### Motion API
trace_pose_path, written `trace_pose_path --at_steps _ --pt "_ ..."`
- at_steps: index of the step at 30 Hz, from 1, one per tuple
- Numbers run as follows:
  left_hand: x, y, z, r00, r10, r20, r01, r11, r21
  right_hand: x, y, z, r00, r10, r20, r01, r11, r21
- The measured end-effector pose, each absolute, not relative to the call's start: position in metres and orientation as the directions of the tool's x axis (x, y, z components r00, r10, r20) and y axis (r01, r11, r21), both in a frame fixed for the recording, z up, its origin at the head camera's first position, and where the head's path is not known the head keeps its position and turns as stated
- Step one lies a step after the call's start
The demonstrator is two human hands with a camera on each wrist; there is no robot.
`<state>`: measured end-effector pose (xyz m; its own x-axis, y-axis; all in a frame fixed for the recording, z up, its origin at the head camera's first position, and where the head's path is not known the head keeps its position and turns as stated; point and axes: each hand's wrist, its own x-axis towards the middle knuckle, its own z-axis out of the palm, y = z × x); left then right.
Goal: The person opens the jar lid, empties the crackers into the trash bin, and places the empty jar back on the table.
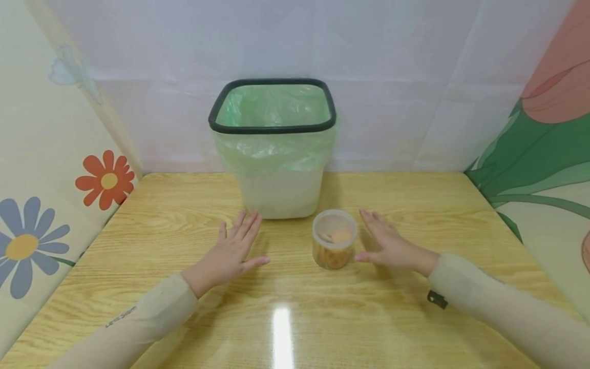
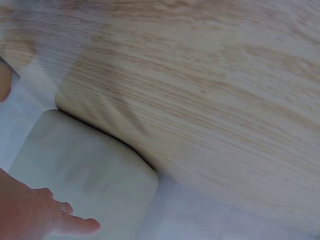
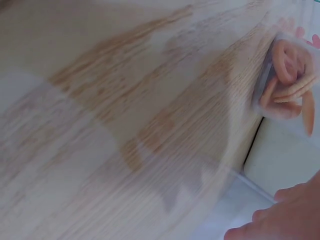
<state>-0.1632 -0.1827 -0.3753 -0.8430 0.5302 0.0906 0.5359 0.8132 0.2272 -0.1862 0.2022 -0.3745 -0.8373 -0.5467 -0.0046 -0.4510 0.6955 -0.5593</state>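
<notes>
A clear round plastic tub (image 1: 335, 240) with several orange-brown ring-shaped pieces inside stands on the wooden table; the right wrist view shows the rings (image 3: 290, 75) through its wall. My right hand (image 1: 389, 243) is just right of the tub, fingers spread and apart from it. On the other side, my left hand (image 1: 230, 251) hovers over the table with straight, spread fingers, in front of a white bin (image 1: 281, 195). The bin has a black rim (image 1: 272, 129) and a pale green liner bag (image 1: 276, 151) folded over its edge. Neither hand holds anything.
A white cloth backdrop (image 1: 392, 87) hangs behind the table (image 1: 184, 205). Flower-printed panels (image 1: 46, 143) flank it at left and right. Light glares off the table's front middle. A small black object (image 1: 437, 299) shows beside the right sleeve.
</notes>
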Motion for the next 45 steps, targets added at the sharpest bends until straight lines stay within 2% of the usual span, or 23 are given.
trace_pose_path --at_steps 11,24,45 --pt "-0.163 -0.181 -0.378 -0.84 0.535 0.09 0.541 0.815 0.206 -0.189 0.196 -0.378 -0.841 -0.541 -0.006 -0.441 0.693 -0.569" --pt "-0.163 -0.175 -0.377 -0.837 0.543 0.07 0.543 0.807 0.231 -0.19 0.194 -0.381 -0.836 -0.549 -0.001 -0.456 0.695 -0.556" --pt "-0.161 -0.169 -0.379 -0.834 0.547 0.072 0.546 0.802 0.243 -0.193 0.185 -0.387 -0.813 -0.582 0.027 -0.464 0.618 -0.635"
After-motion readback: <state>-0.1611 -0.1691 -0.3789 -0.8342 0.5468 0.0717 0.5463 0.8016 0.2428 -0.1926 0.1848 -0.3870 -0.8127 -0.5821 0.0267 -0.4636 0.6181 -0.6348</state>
